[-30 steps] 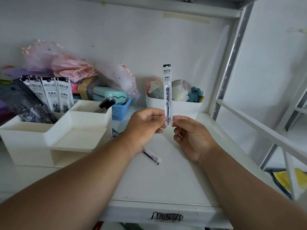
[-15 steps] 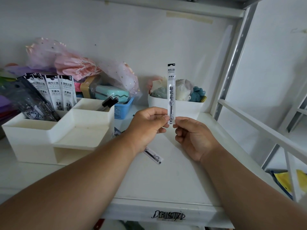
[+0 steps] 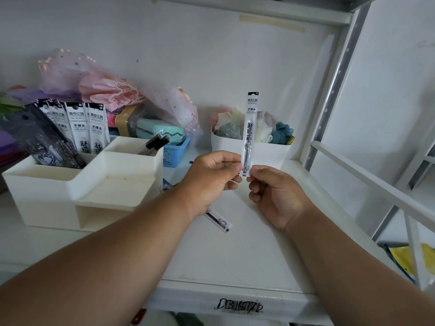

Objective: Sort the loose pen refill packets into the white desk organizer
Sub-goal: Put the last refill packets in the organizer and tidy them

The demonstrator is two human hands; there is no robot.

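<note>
Refill packet (image 3: 249, 128) held upright at centre of scene, above the white shelf (image 3: 235, 255); lower end pinched from both sides. Left hand (image 3: 211, 177): thumb and curled fingers closed on the packet's lower left edge. Right hand (image 3: 275, 196): fingertips curled against the bottom right edge, pinching it. Packet is narrow, clear and white, black printed characters, black cap strip at top.

Second refill packet (image 3: 219, 222) lies flat on the shelf, near side, partly hidden under the left wrist.

White desk organizer (image 3: 70, 191) stands to the left, on the shelf. Its far left compartment holds several refill packets (image 3: 81, 128) standing upright, beside a dark patterned pouch (image 3: 42, 142). Black clip-like item (image 3: 156, 141) in the far right compartment. Front tray shows nothing in it.

Far side: blue basket (image 3: 176, 154), white tub (image 3: 266, 151) of soft coloured items.
</note>
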